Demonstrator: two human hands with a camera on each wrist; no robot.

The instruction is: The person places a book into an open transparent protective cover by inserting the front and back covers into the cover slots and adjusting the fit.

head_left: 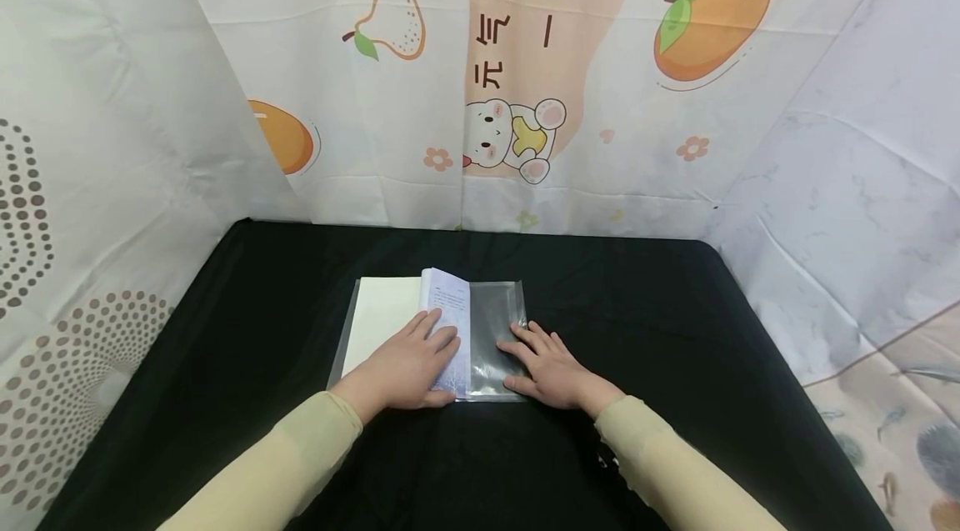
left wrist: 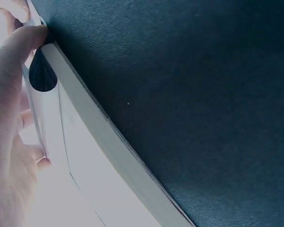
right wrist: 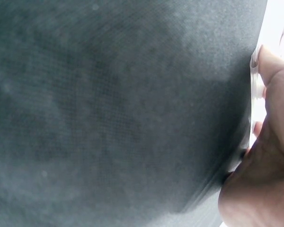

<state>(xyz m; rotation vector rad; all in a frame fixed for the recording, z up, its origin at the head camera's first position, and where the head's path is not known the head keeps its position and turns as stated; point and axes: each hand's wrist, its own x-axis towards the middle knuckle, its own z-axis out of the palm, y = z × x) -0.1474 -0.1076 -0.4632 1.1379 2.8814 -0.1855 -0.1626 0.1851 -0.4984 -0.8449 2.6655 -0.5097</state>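
A book (head_left: pixel 386 306) lies on the black cloth with its cream page at the left and a pale blue-violet printed leaf (head_left: pixel 450 298) beside it. My left hand (head_left: pixel 411 360) rests on that leaf, fingers spread and thumb near its lower edge. To the right extends a clear plastic book cover (head_left: pixel 491 314), where my right hand (head_left: pixel 551 368) lies with spread fingertips on its right part. The left wrist view shows the book's page block (left wrist: pixel 113 146) edge-on, the leaf bending in a loop next to the thumb. In the right wrist view, the thumb touches the plastic edge (right wrist: pixel 253 71).
Black cloth (head_left: pixel 645 306) covers the table around the book. Printed white curtains hang behind it (head_left: pixel 405 122) and along both sides. A small, unclear light-coloured item (head_left: pixel 607 460) shows beside the right sleeve.
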